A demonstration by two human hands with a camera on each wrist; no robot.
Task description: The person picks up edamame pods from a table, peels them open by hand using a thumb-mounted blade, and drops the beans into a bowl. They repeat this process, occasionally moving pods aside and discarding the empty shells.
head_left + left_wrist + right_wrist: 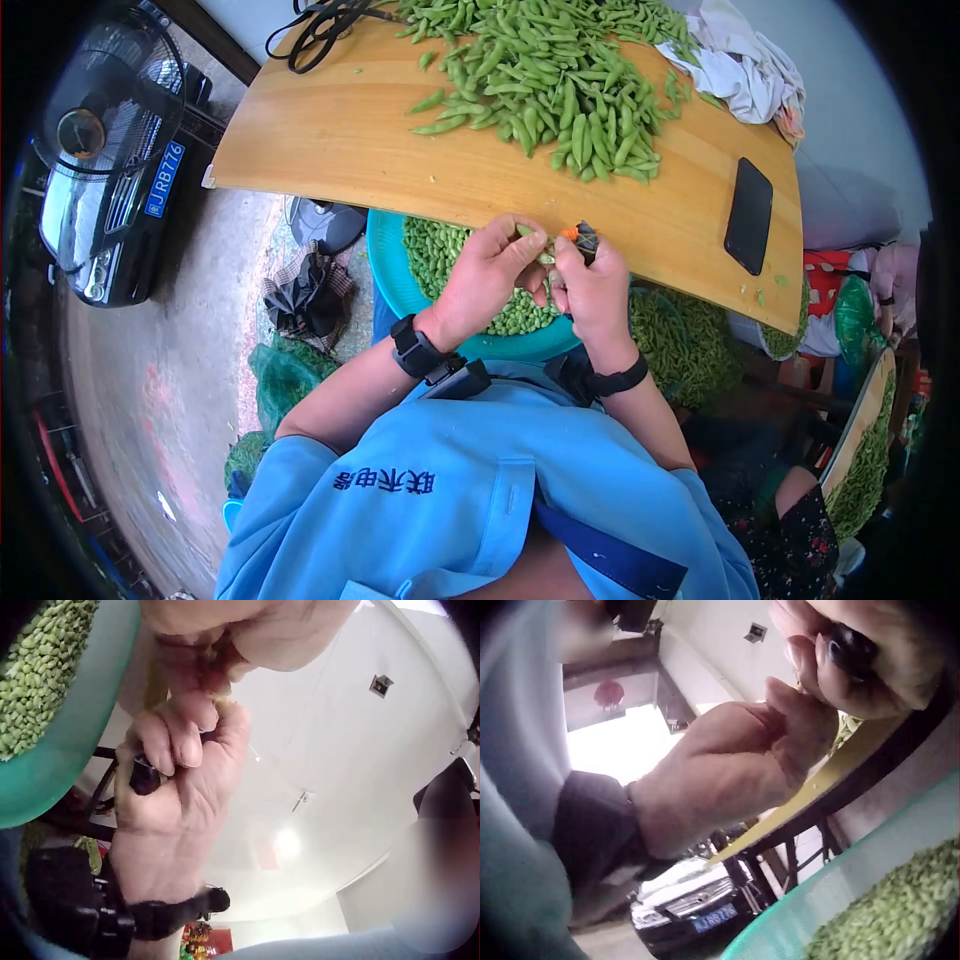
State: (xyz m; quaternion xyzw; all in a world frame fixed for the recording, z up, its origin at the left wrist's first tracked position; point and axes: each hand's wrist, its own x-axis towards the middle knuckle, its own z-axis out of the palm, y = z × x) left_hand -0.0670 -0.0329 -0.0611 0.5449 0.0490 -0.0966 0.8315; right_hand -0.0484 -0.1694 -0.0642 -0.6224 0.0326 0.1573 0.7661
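My left hand (490, 272) pinches a green soybean pod (545, 258) between thumb and forefinger. Close beside it, my right hand (597, 290) grips a small tool (587, 240) showing orange and black at its upper end. The tool's black handle end (144, 776) pokes out of the right fist in the left wrist view; the rest is hidden by the fingers, so I cannot tell its kind. Both hands meet over a teal basin (385, 250) of shelled green beans (428, 255), near the wooden table's (330, 150) front edge.
Unshelled pods (560, 80) are heaped on the table's far side. A phone (748, 215) lies at the right, a white cloth (740, 65) at the far right corner and a black cable (320, 35) at the far left. More greens (680, 350) sit below the table; a fan (105, 100) stands left.
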